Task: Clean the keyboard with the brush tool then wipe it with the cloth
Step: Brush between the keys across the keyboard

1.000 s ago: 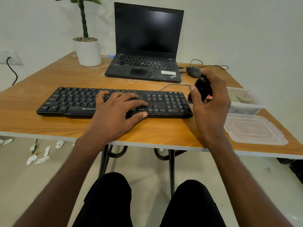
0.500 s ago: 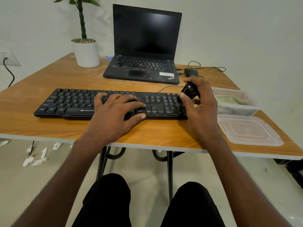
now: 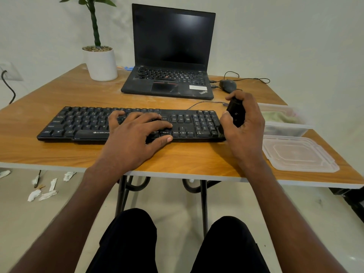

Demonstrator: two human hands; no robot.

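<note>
Right hand (image 3: 245, 125) grips brush tool (image 3: 236, 113) beside keyboard (image 3: 82, 123).

Both my arms are bare from the wrists up as far as I can see, with no sleeves, watch or rings on my left hand (image 3: 134, 138) or right hand (image 3: 244, 131). Plain black trousers (image 3: 126, 245) cover my knees.

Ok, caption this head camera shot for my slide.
Left hand steadies the keyboard; right hand grips the brush tool.
</note>
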